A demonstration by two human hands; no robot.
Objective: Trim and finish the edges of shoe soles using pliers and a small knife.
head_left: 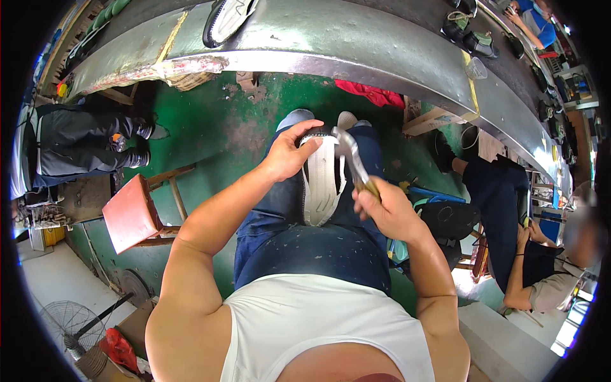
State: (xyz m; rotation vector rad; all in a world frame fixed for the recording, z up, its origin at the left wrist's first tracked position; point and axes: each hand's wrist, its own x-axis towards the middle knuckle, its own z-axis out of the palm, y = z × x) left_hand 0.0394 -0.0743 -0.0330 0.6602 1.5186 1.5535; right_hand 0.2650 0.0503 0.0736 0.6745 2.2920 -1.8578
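Note:
A shoe [320, 191] with a whitish sole side turned up and a black stitched edge lies lengthwise over my thighs. My left hand [287, 155] is closed on its far end, the thumb pressing on the sole side and the fingers at the rim. In my right hand [391, 210] is a hammer [356, 162], gripped by its wooden handle. The metal hammer head is over the far right edge of the shoe, close to my left fingertips. Whether the head touches the shoe, I cannot tell.
A long metal-edged bench [286, 60] curves across the far side, with another upturned shoe [230, 24] on it and several dark shoes farther right. To the left stands a stool [132, 213]. People sit on both sides. A fan [71, 328] is at lower left.

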